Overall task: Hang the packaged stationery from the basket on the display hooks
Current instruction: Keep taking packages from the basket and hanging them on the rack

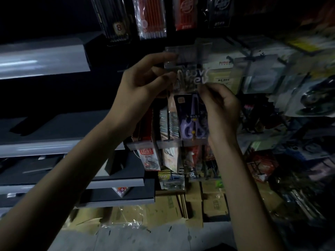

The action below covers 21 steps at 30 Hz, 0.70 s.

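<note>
A: Where is the scissors packet (190, 122)?
B: Up at the display, below the hung pen packs (152, 19). The left hand (145, 78) pinches its top corner and the right hand (221, 105) pinches its side.
A: How will it handle?
B: Light, with slick, floppy film, bottom-heavy from the scissors. Hold it by the top near the hang hole, which is probably there, though it's too dim to tell.
</note>
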Motion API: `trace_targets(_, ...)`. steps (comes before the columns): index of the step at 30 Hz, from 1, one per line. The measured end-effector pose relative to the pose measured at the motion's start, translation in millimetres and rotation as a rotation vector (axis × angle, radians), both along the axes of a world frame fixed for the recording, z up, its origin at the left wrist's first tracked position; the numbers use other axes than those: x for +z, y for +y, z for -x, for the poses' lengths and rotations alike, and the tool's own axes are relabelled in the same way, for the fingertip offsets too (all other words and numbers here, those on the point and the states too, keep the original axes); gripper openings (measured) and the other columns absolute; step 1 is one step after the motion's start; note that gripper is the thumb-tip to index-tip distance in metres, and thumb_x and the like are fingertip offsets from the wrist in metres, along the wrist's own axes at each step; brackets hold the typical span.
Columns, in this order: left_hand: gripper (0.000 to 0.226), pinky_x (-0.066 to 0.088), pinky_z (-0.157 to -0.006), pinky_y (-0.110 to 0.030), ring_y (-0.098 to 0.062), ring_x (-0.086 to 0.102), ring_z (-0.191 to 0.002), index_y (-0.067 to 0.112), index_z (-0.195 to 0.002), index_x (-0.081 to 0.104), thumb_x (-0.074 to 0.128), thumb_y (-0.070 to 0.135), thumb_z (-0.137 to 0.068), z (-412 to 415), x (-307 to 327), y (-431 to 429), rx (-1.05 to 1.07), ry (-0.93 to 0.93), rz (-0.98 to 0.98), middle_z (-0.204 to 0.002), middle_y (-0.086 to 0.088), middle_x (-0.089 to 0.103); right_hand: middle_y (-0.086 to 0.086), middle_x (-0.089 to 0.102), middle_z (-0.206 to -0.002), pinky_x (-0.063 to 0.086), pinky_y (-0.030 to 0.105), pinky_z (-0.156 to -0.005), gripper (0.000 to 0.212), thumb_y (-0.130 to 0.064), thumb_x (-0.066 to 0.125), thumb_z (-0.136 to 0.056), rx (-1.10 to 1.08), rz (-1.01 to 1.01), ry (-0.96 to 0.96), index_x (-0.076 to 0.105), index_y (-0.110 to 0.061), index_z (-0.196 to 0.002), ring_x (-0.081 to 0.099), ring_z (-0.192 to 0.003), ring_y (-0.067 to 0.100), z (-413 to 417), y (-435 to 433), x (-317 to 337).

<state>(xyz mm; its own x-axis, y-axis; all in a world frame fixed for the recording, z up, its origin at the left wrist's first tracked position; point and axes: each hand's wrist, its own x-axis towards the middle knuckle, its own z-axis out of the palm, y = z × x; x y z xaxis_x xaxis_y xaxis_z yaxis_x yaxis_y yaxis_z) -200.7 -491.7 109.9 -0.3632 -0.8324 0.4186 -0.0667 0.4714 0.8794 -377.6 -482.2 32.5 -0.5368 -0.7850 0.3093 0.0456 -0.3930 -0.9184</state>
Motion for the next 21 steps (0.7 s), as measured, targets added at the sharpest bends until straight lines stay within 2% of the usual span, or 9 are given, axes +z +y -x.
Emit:
trace_targets(3,0.034,0.060,-0.091,-0.034,-0.017,0.073,-0.099,0.019,-0.136,0.064,0.064,0.010,-0.103,-5,2,-1,0.003,-0.052,0.013,-0.096,-0.008,0.068,-0.001,0.077,-0.093,0.052,0.019,-0.074,0.014,-0.019,0.072,-0.096,0.026,0.030,-0.013,0.075,-0.007,-0.102,0.071,-0.088,0.006,0,-6,7)
trace_targets(6,0.033,0.060,-0.090,-0.034,-0.015,0.074,-0.097,0.026,-0.133,0.065,0.065,0.012,-0.102,-7,4,-3,0.003,-0.077,0.022,-0.090,0.006,0.070,-0.001,0.077,-0.094,0.053,0.020,-0.076,0.017,-0.020,0.072,-0.096,0.039,0.040,-0.007,0.075,-0.005,-0.105,0.072,-0.092,0.008,0,-11,12)
trace_targets(10,0.034,0.060,-0.090,-0.035,-0.015,0.073,-0.096,0.026,-0.133,0.064,0.065,0.011,-0.102,-8,3,-4,-0.008,-0.074,0.039,-0.094,0.000,0.071,-0.001,0.077,-0.095,0.054,0.020,-0.076,0.018,-0.021,0.072,-0.097,0.032,0.054,0.014,0.075,-0.006,-0.105,0.072,-0.091,0.008,1,-18,13)
trace_targets(14,0.036,0.058,-0.084,-0.027,-0.015,0.074,-0.097,0.022,-0.136,0.063,0.063,0.008,-0.103,-8,0,-6,-0.026,-0.053,0.047,-0.095,-0.004,0.071,0.001,0.077,-0.094,0.054,0.020,-0.076,0.016,-0.022,0.070,-0.098,0.005,0.059,0.070,0.076,-0.009,-0.102,0.071,-0.088,0.005,-3,-24,13)
trace_targets(18,0.036,0.057,-0.083,-0.025,-0.015,0.074,-0.096,0.018,-0.137,0.062,0.063,0.007,-0.103,-7,-2,-8,-0.035,-0.028,0.061,-0.098,-0.009,0.071,0.005,0.078,-0.092,0.056,0.030,-0.079,0.016,-0.024,0.070,-0.098,0.000,0.057,0.070,0.076,-0.009,-0.098,0.070,-0.086,0.009,-7,-29,11)
trace_targets(21,0.036,0.058,-0.084,-0.026,-0.014,0.073,-0.097,0.018,-0.138,0.061,0.064,0.009,-0.103,-7,-3,-8,-0.032,-0.038,0.073,-0.100,-0.010,0.071,-0.001,0.079,-0.092,0.058,0.033,-0.083,0.015,-0.025,0.071,-0.098,0.005,0.053,0.053,0.077,-0.011,-0.098,0.073,-0.090,0.010,-9,-31,10)
